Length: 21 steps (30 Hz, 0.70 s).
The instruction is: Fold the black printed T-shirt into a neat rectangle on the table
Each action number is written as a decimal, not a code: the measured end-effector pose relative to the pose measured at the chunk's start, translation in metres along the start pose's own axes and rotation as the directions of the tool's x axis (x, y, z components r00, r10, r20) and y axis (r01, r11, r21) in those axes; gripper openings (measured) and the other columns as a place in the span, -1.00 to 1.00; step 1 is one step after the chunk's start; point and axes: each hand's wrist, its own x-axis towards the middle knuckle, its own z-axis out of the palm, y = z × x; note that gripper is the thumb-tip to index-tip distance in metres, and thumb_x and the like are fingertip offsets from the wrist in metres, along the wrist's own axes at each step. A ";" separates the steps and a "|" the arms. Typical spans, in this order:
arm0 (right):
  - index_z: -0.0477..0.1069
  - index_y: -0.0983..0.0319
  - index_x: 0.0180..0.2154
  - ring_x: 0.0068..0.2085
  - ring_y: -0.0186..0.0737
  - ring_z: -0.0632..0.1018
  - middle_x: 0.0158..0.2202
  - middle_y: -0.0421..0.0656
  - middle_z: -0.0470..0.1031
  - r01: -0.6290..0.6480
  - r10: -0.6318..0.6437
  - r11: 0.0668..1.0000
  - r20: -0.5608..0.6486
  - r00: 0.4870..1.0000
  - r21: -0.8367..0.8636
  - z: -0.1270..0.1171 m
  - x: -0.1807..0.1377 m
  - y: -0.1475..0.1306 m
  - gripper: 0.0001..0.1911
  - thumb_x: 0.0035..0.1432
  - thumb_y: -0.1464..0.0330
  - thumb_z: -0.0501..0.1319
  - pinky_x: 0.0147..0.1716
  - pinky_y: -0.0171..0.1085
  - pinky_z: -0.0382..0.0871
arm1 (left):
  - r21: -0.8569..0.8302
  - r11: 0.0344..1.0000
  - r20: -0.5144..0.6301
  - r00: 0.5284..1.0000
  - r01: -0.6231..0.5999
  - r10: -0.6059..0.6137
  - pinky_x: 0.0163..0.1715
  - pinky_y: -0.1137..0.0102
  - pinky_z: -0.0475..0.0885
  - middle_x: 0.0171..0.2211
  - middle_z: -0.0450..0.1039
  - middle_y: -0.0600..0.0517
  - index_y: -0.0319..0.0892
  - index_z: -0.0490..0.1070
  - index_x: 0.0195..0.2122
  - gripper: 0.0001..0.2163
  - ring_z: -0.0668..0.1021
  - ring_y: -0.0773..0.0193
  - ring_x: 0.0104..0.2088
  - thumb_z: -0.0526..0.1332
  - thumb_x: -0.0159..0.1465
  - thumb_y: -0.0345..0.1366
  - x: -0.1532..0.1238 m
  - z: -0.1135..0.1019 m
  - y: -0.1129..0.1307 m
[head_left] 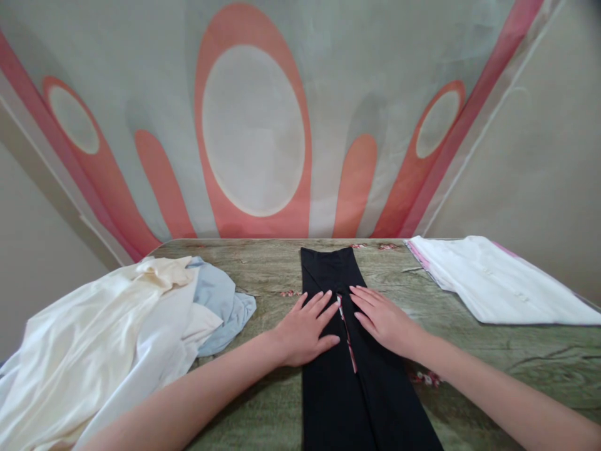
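A pair of black trousers lies flat on the table, waistband at the far end and legs running towards me. My left hand rests palm down on the left leg, fingers spread. On the upper part of the right leg lies my right hand, its fingers stretched out and flat. Between the two legs a narrow gap shows the flowered tabletop. The lower ends of the legs run out of the picture at the bottom.
Crumpled cream and white garments are heaped at the left, with a light blue cloth beside them. Folded white clothing lies at the right. The wood-patterned table meets a patterned curtain at its far edge.
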 end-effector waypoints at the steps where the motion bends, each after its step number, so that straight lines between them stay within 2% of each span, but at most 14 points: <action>1: 0.19 0.30 0.12 0.18 -0.10 0.19 0.18 -0.01 0.17 0.017 -0.017 1.000 0.017 1.000 -0.001 -0.003 -0.007 -0.004 -0.55 0.20 0.34 -0.03 0.15 -0.03 0.09 | -0.009 1.000 0.025 0.999 -0.026 0.026 0.15 0.04 -0.17 0.27 -0.25 -0.10 -0.11 -0.18 0.25 -0.42 -0.11 0.05 0.25 -0.12 0.28 0.03 -0.010 -0.003 0.005; 6: 0.17 0.16 0.14 0.19 -0.18 0.17 0.19 -0.15 0.14 0.171 -0.180 0.982 0.121 0.976 0.076 -0.025 -0.052 -0.020 -0.53 0.18 0.45 0.00 0.14 -0.10 0.15 | -0.073 0.978 0.137 0.970 -0.193 0.202 0.17 0.11 -0.06 0.25 -0.13 -0.12 -0.14 -0.08 0.23 -0.44 0.00 0.06 0.23 -0.02 0.27 -0.04 -0.055 -0.032 0.023; 8: 0.18 0.13 0.12 0.17 -0.21 0.22 0.18 -0.18 0.18 0.241 -0.253 0.966 0.147 0.956 0.095 -0.038 -0.067 -0.019 -0.49 0.14 0.53 0.00 0.12 -0.17 0.19 | -0.086 0.965 0.151 0.954 -0.249 0.260 0.16 0.22 0.04 0.22 0.01 -0.10 -0.16 0.04 0.19 -0.55 0.13 0.14 0.20 -0.01 0.30 -0.17 -0.067 -0.044 0.026; 10: 0.18 0.11 0.12 0.13 -0.23 0.28 0.15 -0.18 0.23 0.329 -0.340 0.940 0.157 0.927 0.090 -0.051 -0.078 -0.016 -0.47 0.11 0.55 0.02 0.10 -0.21 0.23 | -0.082 0.950 0.118 0.943 -0.302 0.310 0.13 0.32 0.13 0.14 0.19 -0.06 -0.16 0.18 0.11 -0.66 0.26 0.23 0.13 -0.02 0.30 -0.30 -0.077 -0.050 0.027; 13: 0.18 0.14 0.13 0.05 -0.23 0.38 0.08 -0.17 0.32 0.479 -0.474 0.878 0.159 0.866 0.013 -0.067 -0.084 -0.016 -0.47 0.10 0.52 0.08 0.04 -0.28 0.31 | -0.027 0.918 0.030 0.918 -0.396 0.396 0.11 0.37 0.17 0.01 0.35 -0.04 -0.19 0.30 0.00 -0.73 0.36 0.27 0.06 0.01 0.28 -0.39 -0.085 -0.047 0.025; 16: 0.19 0.21 0.13 -0.02 -0.23 0.45 0.02 -0.14 0.38 0.568 -0.552 0.817 0.151 0.820 -0.095 -0.072 -0.082 -0.022 -0.47 0.10 0.55 0.08 -0.02 -0.33 0.37 | 0.067 0.887 -0.035 0.887 -0.457 0.460 0.10 0.35 0.18 -0.01 0.37 -0.06 -0.22 0.30 -0.01 -0.74 0.38 0.26 0.04 0.00 0.30 -0.38 -0.083 -0.036 0.023; 21: 0.09 0.25 0.17 0.02 -0.21 0.42 0.05 -0.11 0.34 0.572 -0.561 0.818 0.136 0.816 -0.060 -0.063 -0.073 -0.031 -0.48 0.16 0.52 0.02 0.01 -0.28 0.35 | 0.117 0.851 -0.017 0.856 -0.512 0.517 0.11 0.26 0.15 0.10 0.25 0.02 -0.07 0.17 0.11 -0.68 0.33 0.23 0.08 -0.06 0.34 -0.34 -0.065 -0.025 0.025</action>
